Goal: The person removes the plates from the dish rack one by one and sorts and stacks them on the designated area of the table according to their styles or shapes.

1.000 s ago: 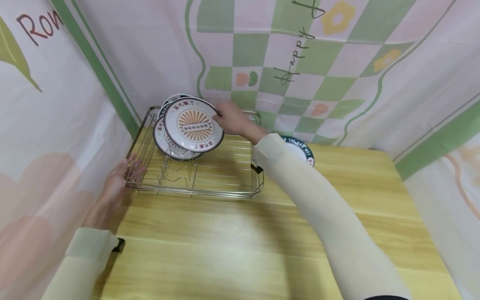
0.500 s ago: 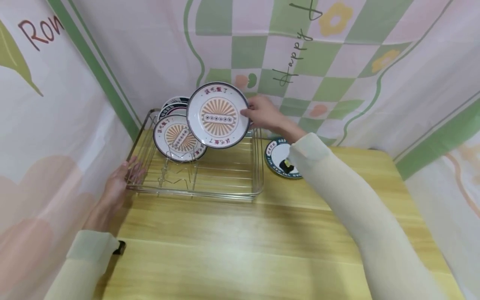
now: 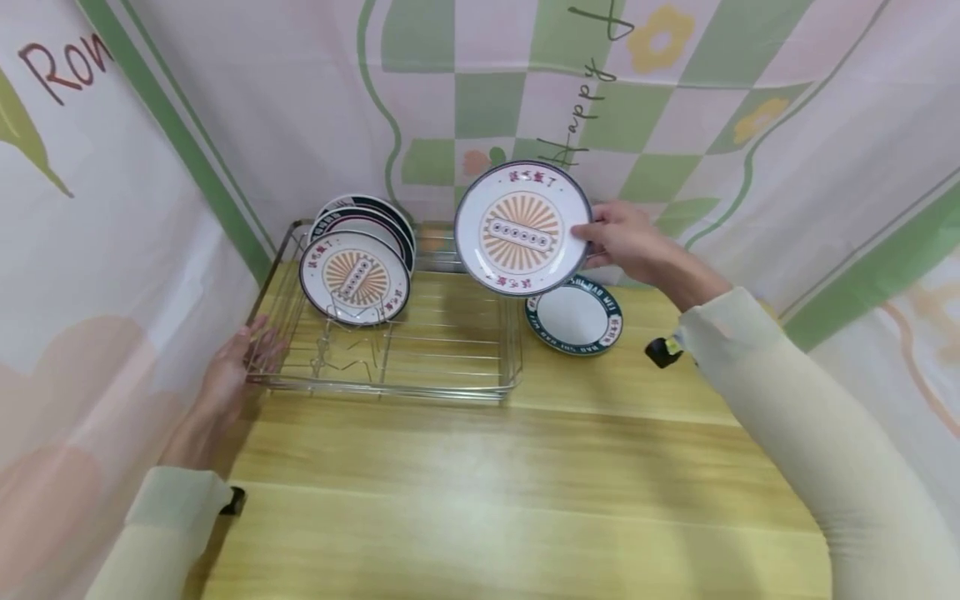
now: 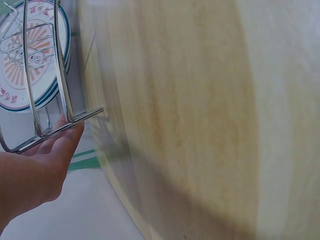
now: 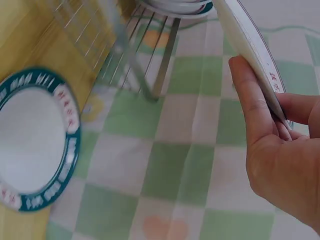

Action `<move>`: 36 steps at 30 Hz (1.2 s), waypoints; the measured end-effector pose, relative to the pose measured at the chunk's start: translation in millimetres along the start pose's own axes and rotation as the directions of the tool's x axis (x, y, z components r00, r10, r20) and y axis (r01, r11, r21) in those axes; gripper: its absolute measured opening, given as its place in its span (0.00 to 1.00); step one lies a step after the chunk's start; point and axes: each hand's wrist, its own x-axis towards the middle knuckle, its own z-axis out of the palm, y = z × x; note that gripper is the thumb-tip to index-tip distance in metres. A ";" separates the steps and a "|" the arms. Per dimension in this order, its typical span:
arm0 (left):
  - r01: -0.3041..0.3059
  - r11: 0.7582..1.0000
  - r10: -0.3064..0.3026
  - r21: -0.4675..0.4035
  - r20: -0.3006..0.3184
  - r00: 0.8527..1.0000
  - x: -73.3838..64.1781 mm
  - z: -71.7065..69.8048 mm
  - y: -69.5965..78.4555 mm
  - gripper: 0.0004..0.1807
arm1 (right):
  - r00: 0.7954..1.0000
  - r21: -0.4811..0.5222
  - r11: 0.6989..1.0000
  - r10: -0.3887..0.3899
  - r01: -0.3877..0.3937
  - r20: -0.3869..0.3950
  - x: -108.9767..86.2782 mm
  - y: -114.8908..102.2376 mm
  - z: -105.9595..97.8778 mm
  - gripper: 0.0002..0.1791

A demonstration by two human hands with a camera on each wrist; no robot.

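Note:
My right hand (image 3: pixel 626 237) pinches the edge of a white plate (image 3: pixel 517 229) with an orange sunburst and dark rim. The plate hangs raised above the right end of the wire dish rack (image 3: pixel 442 387); in the right wrist view, my thumb is on its front and my fingers are behind it. A similar sunburst plate (image 3: pixel 355 279) stands in the rack's left part, in front of other dark-rimmed plates (image 3: pixel 401 229). My left hand (image 3: pixel 225 371) rests against the rack's left front corner, its fingers (image 4: pixel 70 142) extended along the wire.
A white plate with a green lettered rim (image 3: pixel 573 317) lies on the wooden table (image 3: pixel 480 492) just right of the rack. Printed cloth (image 3: pixel 487 104) hangs behind the table and along both sides.
My right hand has drawn the sunburst plate out of the stack and carried it right and up, baring the plates behind. The left hand stays at the rack's corner.

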 end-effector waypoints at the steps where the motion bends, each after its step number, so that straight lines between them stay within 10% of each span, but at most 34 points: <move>1: 0.001 1.000 -0.001 -0.014 0.001 1.000 -0.2 -0.3 0.2 0.42 | 1.000 -0.011 1.000 -0.001 0.001 -0.010 -2.9 3.7 -5.2 0.17; 17: -0.006 1.000 0.006 -0.015 -0.009 1.000 -8.9 -7.9 0.2 0.43 | 0.984 0.169 0.976 0.153 -0.135 -0.094 -13.1 107.6 -87.6 0.09; 36: -0.017 0.999 0.017 0.044 0.001 1.000 -6.9 -6.0 -2.4 0.44 | 0.912 0.418 0.847 0.400 -0.329 -0.094 -62.9 226.0 -158.6 0.01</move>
